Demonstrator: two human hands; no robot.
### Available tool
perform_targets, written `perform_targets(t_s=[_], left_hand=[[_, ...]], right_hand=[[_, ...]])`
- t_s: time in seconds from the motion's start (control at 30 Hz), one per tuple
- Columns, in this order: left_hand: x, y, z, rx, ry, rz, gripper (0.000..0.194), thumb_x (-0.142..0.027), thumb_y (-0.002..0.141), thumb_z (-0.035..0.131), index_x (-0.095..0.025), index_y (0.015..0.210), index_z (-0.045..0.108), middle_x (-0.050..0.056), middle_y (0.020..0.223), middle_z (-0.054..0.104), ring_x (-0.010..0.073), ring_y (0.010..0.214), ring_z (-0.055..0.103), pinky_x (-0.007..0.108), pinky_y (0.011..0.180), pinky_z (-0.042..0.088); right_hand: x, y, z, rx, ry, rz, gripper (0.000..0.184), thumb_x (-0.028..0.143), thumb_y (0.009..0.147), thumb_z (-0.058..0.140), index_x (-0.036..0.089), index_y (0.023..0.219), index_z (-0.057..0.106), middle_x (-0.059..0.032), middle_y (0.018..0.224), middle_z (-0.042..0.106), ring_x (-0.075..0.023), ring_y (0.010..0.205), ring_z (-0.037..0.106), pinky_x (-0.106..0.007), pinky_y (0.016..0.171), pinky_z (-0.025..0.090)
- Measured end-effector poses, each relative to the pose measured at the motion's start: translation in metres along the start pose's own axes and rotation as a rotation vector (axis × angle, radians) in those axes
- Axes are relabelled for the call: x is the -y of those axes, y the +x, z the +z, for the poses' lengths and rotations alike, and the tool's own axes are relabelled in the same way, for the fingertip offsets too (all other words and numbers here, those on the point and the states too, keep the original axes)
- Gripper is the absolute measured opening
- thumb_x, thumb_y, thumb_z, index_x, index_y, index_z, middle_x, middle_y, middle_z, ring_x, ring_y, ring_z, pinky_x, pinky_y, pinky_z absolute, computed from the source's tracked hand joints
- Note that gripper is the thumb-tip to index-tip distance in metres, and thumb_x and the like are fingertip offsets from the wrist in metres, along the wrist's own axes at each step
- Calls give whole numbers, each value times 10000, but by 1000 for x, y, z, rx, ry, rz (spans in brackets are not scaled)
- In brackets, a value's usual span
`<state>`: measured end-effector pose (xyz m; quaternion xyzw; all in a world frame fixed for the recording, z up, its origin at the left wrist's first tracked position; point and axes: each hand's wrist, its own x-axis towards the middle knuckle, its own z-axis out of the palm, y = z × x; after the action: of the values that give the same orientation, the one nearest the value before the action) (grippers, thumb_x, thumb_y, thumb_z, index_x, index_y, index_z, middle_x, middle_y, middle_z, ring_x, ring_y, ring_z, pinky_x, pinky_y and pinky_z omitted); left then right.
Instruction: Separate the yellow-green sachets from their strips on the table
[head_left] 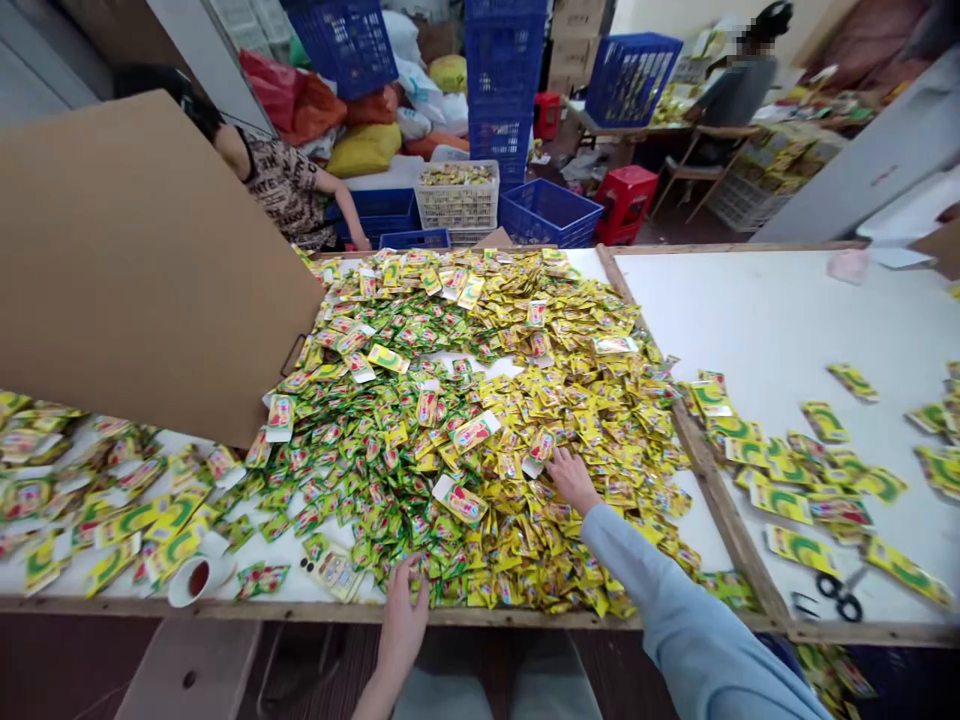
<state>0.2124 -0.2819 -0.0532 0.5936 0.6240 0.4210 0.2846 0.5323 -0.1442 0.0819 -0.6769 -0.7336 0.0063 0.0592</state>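
White worktable (703, 520), wood-edged and piled high. Right hand (574, 482) lies among yellow packets (622, 400), fingertips just beside a white-ended pack (543, 443). Left hand (405, 605), fingers bent, meets green packets (375, 490) spreading ahead of it. Whether either hand clamps anything, I cannot tell.

Soft, even light brightens the white tabletop (772, 310), the floor (67, 660) lies dim, and wide-angle stretch distorts edges

Some packets (360, 515) are green, other packets (517, 560) yellow.
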Motion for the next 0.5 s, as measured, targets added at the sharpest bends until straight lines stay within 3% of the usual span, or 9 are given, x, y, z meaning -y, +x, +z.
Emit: perform_targets(t_s=[0.1,0.2,0.37,0.5], left_hand=[[8,-8,-6,24,50,0,299,-286,840,355,-162,1055,521,115,1034,584,190,788,617,362,713,522],[4,-4,-2,73,98,66,279,-273,822,391,-168,1010,569,104,988,606,224,883,602,402,811,486],[-27,10,30,143,144,211,290,-281,784,475,-231,1036,608,79,1071,604,258,1073,514,425,939,385],[-43,20,57,96,152,180,342,-285,748,511,-157,1053,598,153,1128,576,339,1134,452,516,947,325]], right_hand=[[-9,-6,-10,-21,171,52,261,283,878,515,162,1107,541,-81,1166,541,-205,999,552,-417,842,469],[-14,-34,-20,-49,384,154,250,293,883,507,151,1085,543,-68,1085,574,-182,914,581,-381,779,497],[9,-100,-8,9,821,253,265,370,879,493,128,971,548,-14,804,615,-109,623,598,-257,546,510],[35,-138,10,56,1097,289,429,581,724,554,167,833,522,32,609,554,-127,491,577,-261,444,493]])
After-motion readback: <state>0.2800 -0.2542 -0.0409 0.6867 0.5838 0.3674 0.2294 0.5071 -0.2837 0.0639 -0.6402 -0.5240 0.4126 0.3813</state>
